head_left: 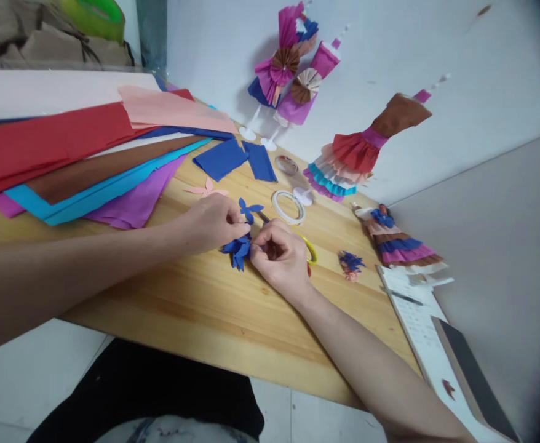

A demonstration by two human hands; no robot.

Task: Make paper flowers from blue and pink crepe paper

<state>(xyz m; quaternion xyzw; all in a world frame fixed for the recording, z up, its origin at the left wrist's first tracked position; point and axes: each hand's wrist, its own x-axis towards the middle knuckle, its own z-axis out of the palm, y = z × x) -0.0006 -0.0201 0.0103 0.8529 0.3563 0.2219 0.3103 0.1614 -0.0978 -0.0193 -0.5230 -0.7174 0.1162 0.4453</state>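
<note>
Above the wooden table, my left hand [217, 223] is pinched closed at the top of a bunch of blue paper petals [237, 251]. My right hand [281, 253] is also closed, thumb and forefinger pressed together against the right side of the same bunch. Exactly what lies between the fingertips is partly hidden. Just beyond the fingers lies a blue petal-shaped paper cutout [250, 210]. A pink paper cutout [206, 189] rests past my left hand. Behind my right hand a pair of scissors with a yellow handle [312, 249] shows in part.
Coloured crepe paper sheets [48, 144] cover the table's left side. Beyond the hands are blue paper pieces [221, 159], a white tape roll [288, 207] and a clear tape roll [286, 164]. Paper-dressed mannequins [366, 147] stand along the wall. A blue-and-pink paper bunch [352, 263] lies right.
</note>
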